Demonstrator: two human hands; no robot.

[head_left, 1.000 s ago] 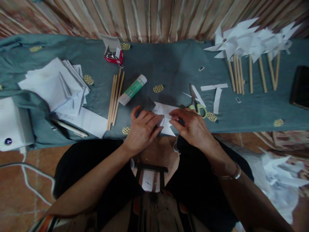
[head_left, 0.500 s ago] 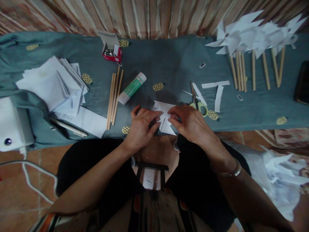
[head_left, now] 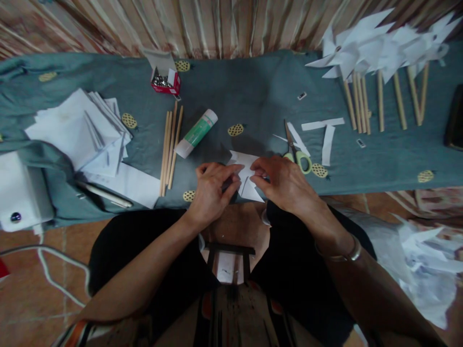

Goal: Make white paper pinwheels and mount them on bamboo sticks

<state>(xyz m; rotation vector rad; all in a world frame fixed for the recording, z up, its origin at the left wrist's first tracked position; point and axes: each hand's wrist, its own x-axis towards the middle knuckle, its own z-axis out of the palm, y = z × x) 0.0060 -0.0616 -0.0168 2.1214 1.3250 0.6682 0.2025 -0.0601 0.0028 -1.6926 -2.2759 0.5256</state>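
Observation:
Between my two hands, at the near edge of the cloth, lies a white piece of paper [head_left: 249,191] with slits cut into it. My left hand [head_left: 214,187] pinches its left side with thumb and forefinger. From the right, my right hand [head_left: 280,180] grips the other side between thumb and fingers, and the fingers hide part of the sheet. Green-handled scissors [head_left: 303,163] rest just beyond my right hand. A glue stick [head_left: 197,133] with a green label lies past my left hand, with several wooden sticks [head_left: 170,149] to its left.
White paper pinwheels on sticks [head_left: 379,48] lie at the far right. Paper strips [head_left: 327,144] sit near the scissors. On the left are a paper stack [head_left: 77,130], a pen [head_left: 104,193] and a white device [head_left: 23,193]. A red box of metal pins [head_left: 165,82] stands at the back.
The view has shifted slightly. Both hands keep their hold on the paper, with hardly any movement of the fingers.

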